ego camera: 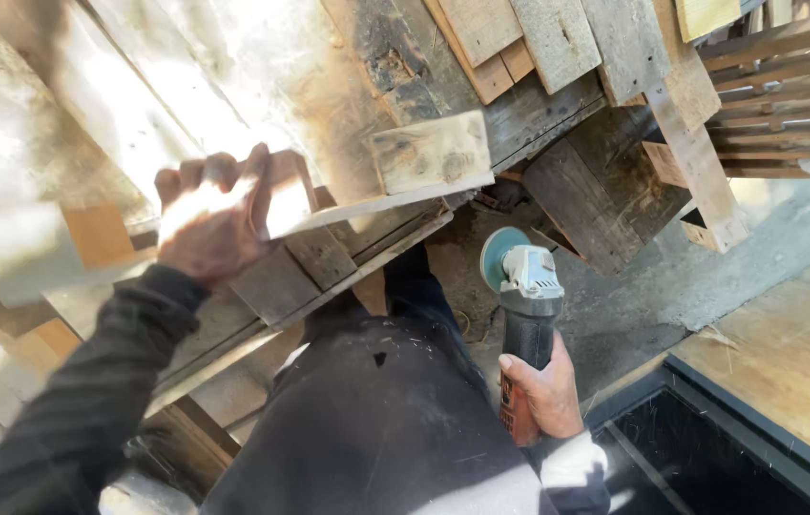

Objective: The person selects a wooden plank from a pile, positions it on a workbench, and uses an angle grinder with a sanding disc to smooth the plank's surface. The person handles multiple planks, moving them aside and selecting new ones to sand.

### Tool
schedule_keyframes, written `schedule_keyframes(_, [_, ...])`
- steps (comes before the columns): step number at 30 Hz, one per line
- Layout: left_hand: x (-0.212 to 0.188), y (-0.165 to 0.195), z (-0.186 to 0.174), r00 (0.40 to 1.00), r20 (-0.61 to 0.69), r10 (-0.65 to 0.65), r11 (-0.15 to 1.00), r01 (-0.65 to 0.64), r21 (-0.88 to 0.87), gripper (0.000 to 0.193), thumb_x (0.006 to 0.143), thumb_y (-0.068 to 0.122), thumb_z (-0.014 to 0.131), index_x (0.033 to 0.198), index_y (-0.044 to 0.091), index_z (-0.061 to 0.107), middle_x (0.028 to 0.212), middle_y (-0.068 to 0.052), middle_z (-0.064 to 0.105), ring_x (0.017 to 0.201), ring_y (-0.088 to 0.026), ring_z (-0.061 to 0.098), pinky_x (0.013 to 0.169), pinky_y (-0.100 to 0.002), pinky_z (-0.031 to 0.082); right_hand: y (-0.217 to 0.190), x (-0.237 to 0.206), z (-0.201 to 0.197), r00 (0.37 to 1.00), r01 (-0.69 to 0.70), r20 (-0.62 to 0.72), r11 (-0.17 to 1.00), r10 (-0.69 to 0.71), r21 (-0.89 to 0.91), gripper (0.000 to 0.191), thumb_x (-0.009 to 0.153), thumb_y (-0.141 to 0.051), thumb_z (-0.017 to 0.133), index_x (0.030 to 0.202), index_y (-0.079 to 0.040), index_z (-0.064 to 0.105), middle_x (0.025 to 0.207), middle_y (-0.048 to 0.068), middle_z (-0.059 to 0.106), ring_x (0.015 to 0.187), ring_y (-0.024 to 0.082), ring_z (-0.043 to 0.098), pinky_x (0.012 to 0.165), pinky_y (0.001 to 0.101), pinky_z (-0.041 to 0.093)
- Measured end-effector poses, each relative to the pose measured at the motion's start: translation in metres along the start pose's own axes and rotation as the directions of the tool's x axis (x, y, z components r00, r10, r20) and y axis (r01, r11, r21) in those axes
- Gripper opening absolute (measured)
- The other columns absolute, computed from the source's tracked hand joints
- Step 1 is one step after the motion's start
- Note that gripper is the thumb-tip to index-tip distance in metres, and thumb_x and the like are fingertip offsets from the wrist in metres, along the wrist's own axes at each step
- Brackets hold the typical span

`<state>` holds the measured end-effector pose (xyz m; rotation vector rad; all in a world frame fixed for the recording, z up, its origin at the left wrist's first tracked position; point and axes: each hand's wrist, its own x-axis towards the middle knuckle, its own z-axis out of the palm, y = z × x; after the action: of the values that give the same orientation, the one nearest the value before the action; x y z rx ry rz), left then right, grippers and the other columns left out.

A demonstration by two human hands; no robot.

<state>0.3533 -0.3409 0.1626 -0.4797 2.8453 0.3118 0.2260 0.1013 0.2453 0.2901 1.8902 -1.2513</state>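
My left hand (209, 224) grips a short weathered wooden board (429, 157) by its near end and holds it up over a stack of old planks (271, 86). My right hand (543, 391) is closed around the dark body of an angle grinder (524, 305), held low beside my leg. The grinder's round disc (498, 256) points away from me, toward the ground. The board and the grinder are apart.
Rough planks and pallet pieces (605, 181) lean ahead and to the right. Slatted pallets (787, 95) stand at the upper right. A dark-framed opening (710, 448) with a plywood sheet (796, 343) beside it lies at the lower right. Concrete floor (653, 296) runs between.
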Motion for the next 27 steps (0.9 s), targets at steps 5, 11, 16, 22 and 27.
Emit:
schedule_keyframes(5, [-0.036, 0.045, 0.028, 0.985, 0.047, -0.166, 0.958, 0.149, 0.246, 0.091, 0.084, 0.048, 0.063, 0.165, 0.012, 0.040, 0.115, -0.010, 0.057, 0.110, -0.029, 0.049, 0.089, -0.051, 0.033, -0.051, 0.018, -0.014, 0.980, 0.200, 0.083, 0.928, -0.183, -0.314, 0.068, 0.075, -0.020, 0.083, 0.133, -0.001, 0.052, 0.103, 0.007, 0.064, 0.092, 0.015, 0.060, 0.082, 0.0314, 0.051])
schedule_keyframes(11, [0.006, 0.051, 0.035, 0.946, -0.140, -0.292, 0.885, 0.211, -0.416, 0.061, 0.106, 0.046, 0.052, 0.151, 0.005, 0.049, 0.109, -0.014, 0.067, 0.089, -0.022, 0.066, 0.104, -0.082, 0.012, -0.111, 0.053, 0.000, 0.962, 0.262, 0.219, 0.771, -0.162, -0.581, 0.082, 0.072, -0.025, 0.083, 0.141, 0.000, 0.047, 0.109, 0.016, 0.071, 0.100, 0.024, 0.069, 0.089, 0.0368, 0.054])
schedule_keyframes(16, [0.030, 0.057, 0.057, 0.824, -0.191, -0.533, 0.830, 0.466, -0.306, 0.030, 0.105, 0.037, 0.058, 0.111, 0.009, 0.069, 0.105, -0.011, 0.069, 0.099, -0.027, 0.064, 0.096, -0.049, 0.044, -0.138, 0.063, 0.026, 0.983, 0.176, 0.178, 0.583, -0.054, -0.794, 0.088, 0.069, -0.030, 0.084, 0.142, -0.002, 0.044, 0.104, 0.025, 0.073, 0.097, 0.034, 0.074, 0.086, 0.0425, 0.056])
schedule_keyframes(22, [0.022, 0.057, 0.048, 0.856, -0.322, -0.404, 0.909, 0.337, -0.246, 0.014, 0.103, 0.024, 0.062, 0.100, 0.012, 0.070, 0.101, -0.005, 0.068, 0.104, -0.028, 0.064, 0.093, -0.045, 0.044, -0.160, 0.068, 0.054, 0.988, 0.148, 0.152, 0.492, -0.032, -0.858, 0.092, 0.070, -0.032, 0.085, 0.144, 0.000, 0.040, 0.108, 0.030, 0.071, 0.104, 0.040, 0.072, 0.090, 0.0441, 0.054])
schedule_keyframes(27, [0.023, 0.057, 0.032, 0.871, -0.332, -0.364, 0.918, 0.273, -0.289, 0.018, 0.090, 0.026, 0.063, 0.099, 0.013, 0.072, 0.101, -0.004, 0.069, 0.100, -0.028, 0.064, 0.090, -0.045, 0.043, -0.171, 0.060, 0.074, 0.988, 0.115, 0.151, 0.482, 0.036, -0.869, 0.091, 0.070, -0.031, 0.085, 0.143, 0.000, 0.039, 0.109, 0.029, 0.071, 0.104, 0.040, 0.072, 0.090, 0.0447, 0.054])
